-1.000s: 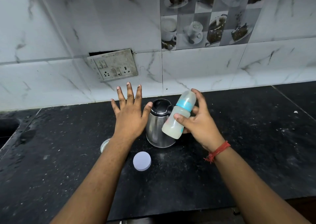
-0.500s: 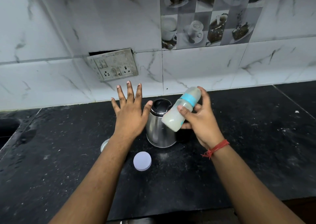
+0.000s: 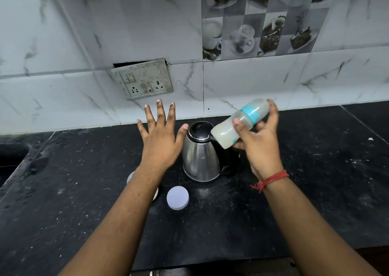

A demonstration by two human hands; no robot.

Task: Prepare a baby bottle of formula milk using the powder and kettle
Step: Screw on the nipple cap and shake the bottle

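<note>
My right hand (image 3: pixel 259 141) grips a baby bottle (image 3: pixel 230 131) with a blue collar and a clear cap, tilted almost flat, its base toward the kettle and its cap up to the right. Milky liquid fills the bottle. A steel kettle (image 3: pixel 200 160) with a black lid stands on the black counter (image 3: pixel 63 191) between my hands. My left hand (image 3: pixel 161 139) hovers spread flat to the left of the kettle, holding nothing. A round white lid (image 3: pixel 177 198) lies in front of the kettle. My left forearm hides most of an open powder jar (image 3: pixel 131 175).
A marble-tiled wall with a switch and socket plate (image 3: pixel 144 80) rises right behind the counter. A sink edge (image 3: pixel 8 160) shows at the far left. The counter's front edge runs under my forearms.
My right hand has lifted the bottle up and to the right and tipped it further toward flat. The left hand has stayed spread in the same place.
</note>
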